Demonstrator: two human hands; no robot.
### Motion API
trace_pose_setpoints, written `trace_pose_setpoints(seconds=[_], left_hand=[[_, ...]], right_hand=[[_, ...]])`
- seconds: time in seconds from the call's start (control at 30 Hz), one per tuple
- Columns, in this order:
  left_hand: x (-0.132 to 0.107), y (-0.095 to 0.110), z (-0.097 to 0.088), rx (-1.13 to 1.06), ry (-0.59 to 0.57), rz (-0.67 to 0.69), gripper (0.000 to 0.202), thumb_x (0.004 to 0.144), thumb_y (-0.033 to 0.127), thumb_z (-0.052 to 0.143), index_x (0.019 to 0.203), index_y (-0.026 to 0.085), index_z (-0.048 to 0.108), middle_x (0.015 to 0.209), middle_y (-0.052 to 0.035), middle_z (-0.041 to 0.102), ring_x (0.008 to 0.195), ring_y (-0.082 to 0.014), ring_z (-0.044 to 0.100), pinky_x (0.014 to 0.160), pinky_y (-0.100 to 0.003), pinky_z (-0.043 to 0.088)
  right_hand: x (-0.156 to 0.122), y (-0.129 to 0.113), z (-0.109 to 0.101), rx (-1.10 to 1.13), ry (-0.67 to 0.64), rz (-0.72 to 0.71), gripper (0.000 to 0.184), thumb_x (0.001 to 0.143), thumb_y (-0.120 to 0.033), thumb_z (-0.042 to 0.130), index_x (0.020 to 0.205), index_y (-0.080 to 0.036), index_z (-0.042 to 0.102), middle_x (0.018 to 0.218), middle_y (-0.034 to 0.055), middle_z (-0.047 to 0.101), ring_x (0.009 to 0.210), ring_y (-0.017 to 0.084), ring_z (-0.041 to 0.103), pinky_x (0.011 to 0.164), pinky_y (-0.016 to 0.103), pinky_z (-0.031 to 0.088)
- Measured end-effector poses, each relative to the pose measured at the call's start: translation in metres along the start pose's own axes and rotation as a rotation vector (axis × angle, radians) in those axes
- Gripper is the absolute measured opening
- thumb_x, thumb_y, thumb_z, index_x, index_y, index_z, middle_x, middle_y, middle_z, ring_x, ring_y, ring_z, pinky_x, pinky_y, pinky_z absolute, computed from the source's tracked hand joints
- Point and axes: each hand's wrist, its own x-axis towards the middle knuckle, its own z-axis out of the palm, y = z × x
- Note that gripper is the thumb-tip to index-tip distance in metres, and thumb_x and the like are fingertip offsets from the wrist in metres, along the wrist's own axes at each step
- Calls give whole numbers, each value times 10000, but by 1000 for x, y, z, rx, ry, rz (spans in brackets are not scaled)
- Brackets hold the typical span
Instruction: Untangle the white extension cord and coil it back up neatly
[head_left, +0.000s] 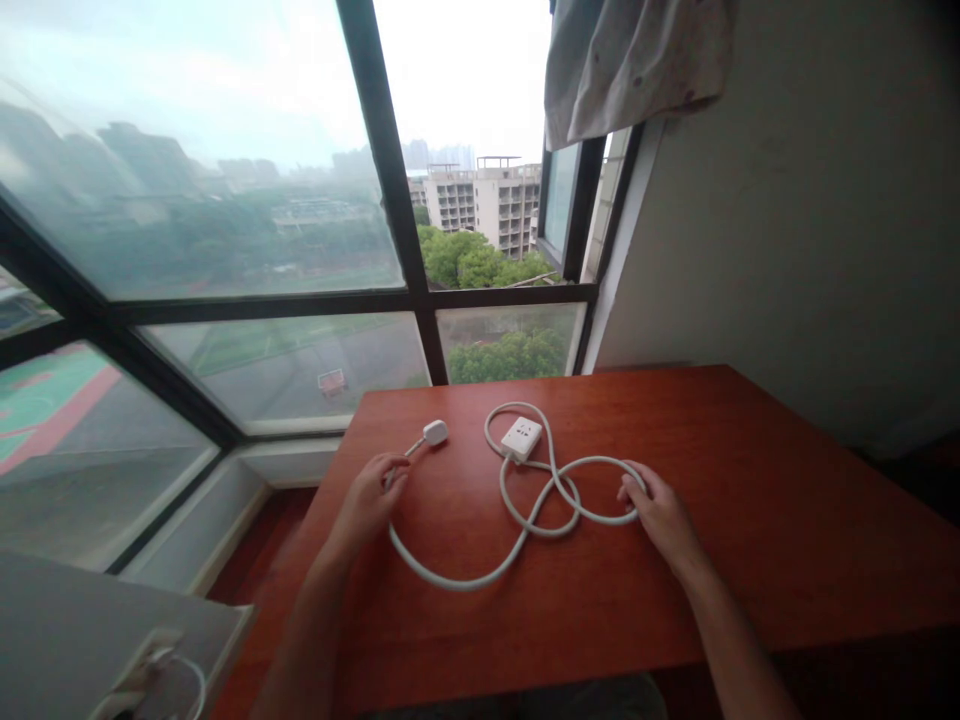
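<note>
A white extension cord lies in loose loops on a reddish-brown wooden table. Its small square socket block sits near the table's far middle, and its white plug rests at the far left. My left hand is closed around the cord just behind the plug. My right hand rests on the right-hand loop of the cord, fingers curled over it.
A large dark-framed window stands beyond the table, with buildings and trees outside. A grey cloth hangs at the top right beside a plain wall. A grey surface with a white cable sits at the lower left.
</note>
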Motion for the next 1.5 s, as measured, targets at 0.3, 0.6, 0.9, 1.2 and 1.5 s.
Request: trace_pose_setpoints(seconds=[0.3,0.6,0.9,1.2,1.5], left_hand=[[-5,29,21,428,-42,150,223,789,205,545,977,164,659,1142,-149,614,1084,-276,568,969,-447,437],[-30,95,54,416,-211,279,304,826,180,515,1122,179,587,1204,-116,583,1118,-255,540,982,-407,432],[-51,120,96,220,-264,149,344,857,234,491,1201,220,490,1168,-99,527,991,-215,580,855,-336,470],[-54,110,104,116,-264,80,288,841,269,525,1124,226,556,1049,-96,586,901,-217,595,798,-339,461],[-51,109,99,-526,-117,-135,104,741,177,543,839,188,508,738,10,543,675,-136,580,616,-244,468]], right_hand=[[-5,-15,2,-142,21,-71,511,855,-489,470,1259,-180,519,992,94,676,821,228,657,730,359,529],[-11,-52,-19,-354,-268,-518,663,799,-442,629,1390,-276,377,1520,71,276,1373,266,313,1074,438,384],[1,-81,-17,-574,-255,-434,521,706,-532,696,1109,-237,548,1116,96,647,975,272,624,810,380,490],[22,-81,-3,-207,-112,-138,567,835,-718,354,738,-208,581,463,-8,528,428,146,491,467,251,327],[19,-48,-4,297,-231,237,614,779,-690,487,1005,-132,606,453,-35,542,377,107,440,398,206,288]])
